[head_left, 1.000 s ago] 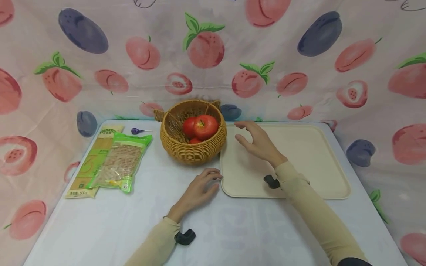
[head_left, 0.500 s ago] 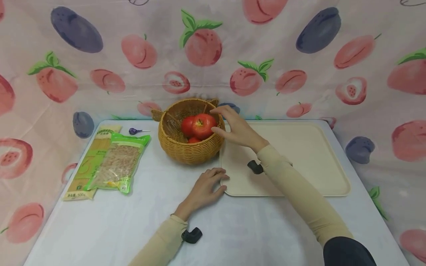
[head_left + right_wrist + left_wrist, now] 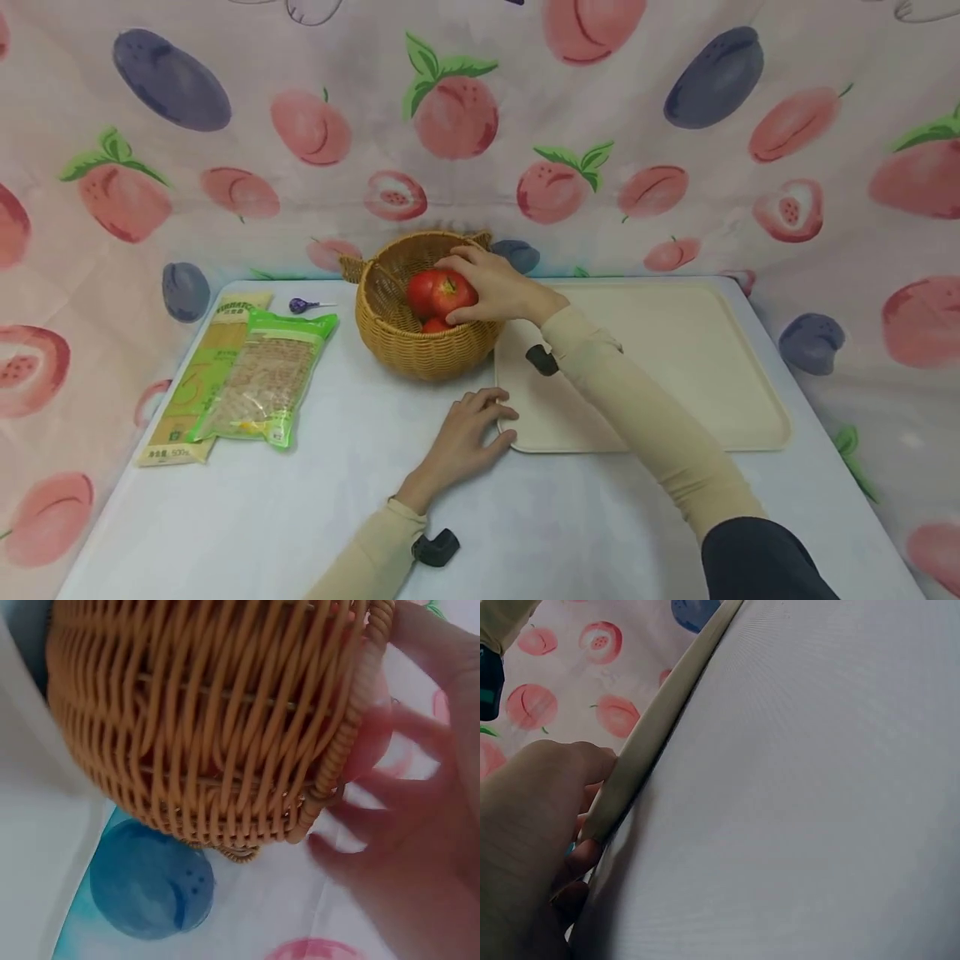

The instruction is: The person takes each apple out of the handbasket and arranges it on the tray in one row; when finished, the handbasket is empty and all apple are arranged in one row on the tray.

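Apple (image 3: 453,293) in basket (image 3: 420,357), right hand (image 3: 497,287) around it

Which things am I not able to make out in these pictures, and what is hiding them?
Lowest fruit, head view: mostly hidden by other fruit and the basket.
Right side of the top fruit, head view: behind the right hand.
Small print on the green bag, head view: too small.
Left hand, left wrist view: partly cut off by the left edge.

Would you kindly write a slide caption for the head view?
Right hand around a red apple in the wicker basket, left hand at a corner of the beige tray.
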Tool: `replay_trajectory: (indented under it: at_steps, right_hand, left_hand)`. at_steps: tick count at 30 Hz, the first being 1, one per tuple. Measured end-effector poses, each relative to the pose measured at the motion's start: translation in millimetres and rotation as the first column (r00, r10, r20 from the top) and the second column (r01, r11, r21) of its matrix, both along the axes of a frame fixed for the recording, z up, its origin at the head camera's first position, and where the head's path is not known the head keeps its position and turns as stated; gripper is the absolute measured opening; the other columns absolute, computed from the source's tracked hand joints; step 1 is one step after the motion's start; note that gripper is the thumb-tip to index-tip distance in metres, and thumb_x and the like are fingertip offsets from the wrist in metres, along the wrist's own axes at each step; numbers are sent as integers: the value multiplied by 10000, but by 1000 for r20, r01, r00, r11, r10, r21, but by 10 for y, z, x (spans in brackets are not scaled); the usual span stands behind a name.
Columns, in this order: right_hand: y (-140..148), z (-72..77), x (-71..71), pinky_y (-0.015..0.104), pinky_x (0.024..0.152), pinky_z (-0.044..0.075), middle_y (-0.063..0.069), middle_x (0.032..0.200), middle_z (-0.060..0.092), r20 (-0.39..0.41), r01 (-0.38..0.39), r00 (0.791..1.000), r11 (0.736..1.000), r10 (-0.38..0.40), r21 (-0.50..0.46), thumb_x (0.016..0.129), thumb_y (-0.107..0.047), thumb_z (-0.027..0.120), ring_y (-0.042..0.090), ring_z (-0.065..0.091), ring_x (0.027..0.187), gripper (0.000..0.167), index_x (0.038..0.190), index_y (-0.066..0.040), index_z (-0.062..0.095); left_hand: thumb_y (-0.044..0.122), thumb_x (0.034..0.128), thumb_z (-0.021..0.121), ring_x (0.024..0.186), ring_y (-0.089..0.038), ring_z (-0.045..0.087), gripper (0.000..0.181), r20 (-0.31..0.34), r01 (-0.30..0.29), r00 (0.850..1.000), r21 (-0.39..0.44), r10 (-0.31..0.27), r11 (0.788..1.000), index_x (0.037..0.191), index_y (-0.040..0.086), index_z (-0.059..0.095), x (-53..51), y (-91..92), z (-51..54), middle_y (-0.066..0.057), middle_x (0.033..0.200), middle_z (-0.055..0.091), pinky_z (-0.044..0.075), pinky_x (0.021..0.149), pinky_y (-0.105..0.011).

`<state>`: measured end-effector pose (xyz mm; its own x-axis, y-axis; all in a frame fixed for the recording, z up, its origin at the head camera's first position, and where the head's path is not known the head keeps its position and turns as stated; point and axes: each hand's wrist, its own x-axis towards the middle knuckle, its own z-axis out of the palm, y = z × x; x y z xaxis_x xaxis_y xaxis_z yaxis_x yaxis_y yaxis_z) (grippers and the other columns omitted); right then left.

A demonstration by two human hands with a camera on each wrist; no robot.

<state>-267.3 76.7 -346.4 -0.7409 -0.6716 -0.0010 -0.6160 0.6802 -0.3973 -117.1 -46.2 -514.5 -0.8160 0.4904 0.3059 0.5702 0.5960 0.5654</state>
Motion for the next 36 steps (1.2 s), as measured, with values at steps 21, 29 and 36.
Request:
replay_trajectory:
  at_steps: [21, 29, 36]
  right_hand:
    - [64, -147, -20, 494, 1170, 106, 43, 1372, 475, 10, 75, 997, 995, -74, -69, 794, -500, 690, 191, 424, 1296, 766, 1434, -242, 357]
    - [72, -221, 12, 491, 1168, 136, 18, 1368, 465, -20, 79, 996, 978, -84, -191, 792, -539, 668, 178, 430, 1286, 763, 1432, -257, 364]
    - [99, -269, 32, 432, 954, 461, -14, 1406, 424, -9, 92, 994, 898, -106, -430, 775, -490, 704, 161, 483, 1202, 760, 1430, -346, 346]
  left_hand:
    - [341, 892, 619, 1079, -142, 504, 196, -7, -4, 1000, -2, 4, 1000, 1050, 240, 675, 11, 15, 23, 43, 1269, 549, 397, 846, -341]
    - [313, 884, 625, 1071, -145, 509, 181, -19, -11, 1000, 7, 11, 1000, 1039, 236, 677, 7, 18, 13, 38, 1259, 555, 397, 842, -343]
    - [311, 890, 618, 1078, -138, 502, 176, 5, -14, 1000, 8, 13, 1000, 1042, 243, 677, 12, 9, 9, 45, 1263, 552, 395, 847, -335]
